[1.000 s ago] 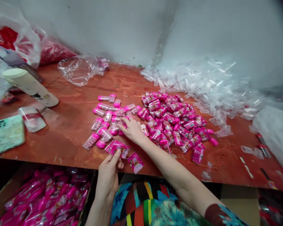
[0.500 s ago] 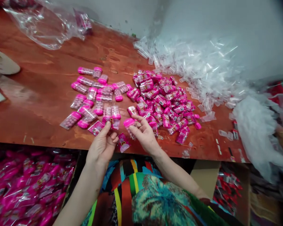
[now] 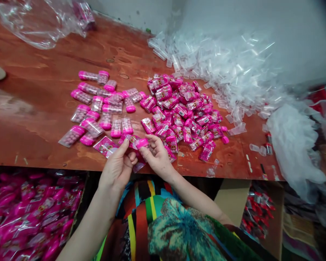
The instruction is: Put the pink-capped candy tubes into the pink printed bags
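Note:
My left hand (image 3: 122, 161) is closed, thumb against fingers, pinching a printed pink wrapper sleeve (image 3: 132, 139). Just right of it, my right hand (image 3: 157, 157) grips a small candy container with a pink cap (image 3: 142, 143); the fingers hide most of its body. Cap and sleeve are close together, and I cannot tell whether they touch. A flat printed pink wrapper (image 3: 105, 145) lies left of my hands. Beyond it are several clear candy containers (image 3: 91, 127) with pink caps and pale pink balls. A heap of wrapped pink containers (image 3: 179, 112) lies to the right.
A big pile of clear plastic tubes (image 3: 206, 61) lies along the wall. A plastic bag (image 3: 49, 25) is at the back left, a whitish bag (image 3: 290, 145) at the right. Below the wooden table (image 3: 43, 145) are a bin of pink packets (image 3: 29, 214) and a cardboard box (image 3: 230, 199) with red items.
My right hand has moved left with the pink-capped container, bringing it close to the sleeve in my left hand. The view has shifted slightly, so the table's contents appear further left.

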A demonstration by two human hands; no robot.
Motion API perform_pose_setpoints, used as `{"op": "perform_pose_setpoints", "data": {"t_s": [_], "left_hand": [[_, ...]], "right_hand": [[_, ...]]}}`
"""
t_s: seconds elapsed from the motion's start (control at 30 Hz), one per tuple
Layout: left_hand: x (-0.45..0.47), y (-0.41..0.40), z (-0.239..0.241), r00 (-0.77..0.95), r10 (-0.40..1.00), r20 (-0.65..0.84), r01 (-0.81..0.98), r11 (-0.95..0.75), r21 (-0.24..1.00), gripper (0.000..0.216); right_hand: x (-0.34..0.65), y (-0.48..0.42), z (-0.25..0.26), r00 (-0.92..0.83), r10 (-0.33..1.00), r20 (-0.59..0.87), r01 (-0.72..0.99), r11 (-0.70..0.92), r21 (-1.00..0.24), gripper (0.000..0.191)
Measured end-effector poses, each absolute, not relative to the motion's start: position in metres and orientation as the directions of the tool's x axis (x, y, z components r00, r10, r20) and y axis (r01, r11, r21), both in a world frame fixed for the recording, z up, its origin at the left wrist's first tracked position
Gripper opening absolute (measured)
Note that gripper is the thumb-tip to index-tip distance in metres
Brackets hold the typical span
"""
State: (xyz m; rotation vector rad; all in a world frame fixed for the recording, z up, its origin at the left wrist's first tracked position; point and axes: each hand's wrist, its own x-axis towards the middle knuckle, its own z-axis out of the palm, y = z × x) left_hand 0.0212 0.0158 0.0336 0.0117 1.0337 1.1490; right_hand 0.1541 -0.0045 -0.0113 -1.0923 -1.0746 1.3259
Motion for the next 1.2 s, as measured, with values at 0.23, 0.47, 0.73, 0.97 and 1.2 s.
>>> {"op": "perform_pose_setpoints", "data": {"t_s": [0.23,0.47,0.73,0.97,1.2], "left_hand": [[0.019,0.009,0.022,0.185,0.793,-0.58,-0.55,0.573,0.608,0.049],[0.018,0.007,0.021,0.285,0.786,-0.548,-0.458,0.614,0.643,0.049],[0.02,0.008,0.024,0.118,0.825,-0.553,-0.531,0.523,0.667,0.043],[0.017,0.004,0.021,0.093,0.802,-0.591,-0.508,0.548,0.664,0.041],[0.023,-0.005,0.02,0.108,0.842,-0.529,-0.503,0.505,0.701,0.047]], "right_hand": [[0.154,-0.012,-0.017,-0.138,0.989,-0.045,-0.171,-0.068,-0.983,0.048],[0.159,-0.002,-0.009,-0.287,0.918,-0.275,-0.366,-0.371,-0.854,0.063],[0.164,-0.009,-0.013,-0.251,0.939,-0.235,-0.313,-0.309,-0.898,0.07],[0.154,-0.011,-0.017,-0.093,0.98,-0.177,-0.188,-0.192,-0.963,0.056],[0.147,-0.01,-0.02,-0.213,0.938,-0.274,-0.35,-0.335,-0.875,0.054]]}}
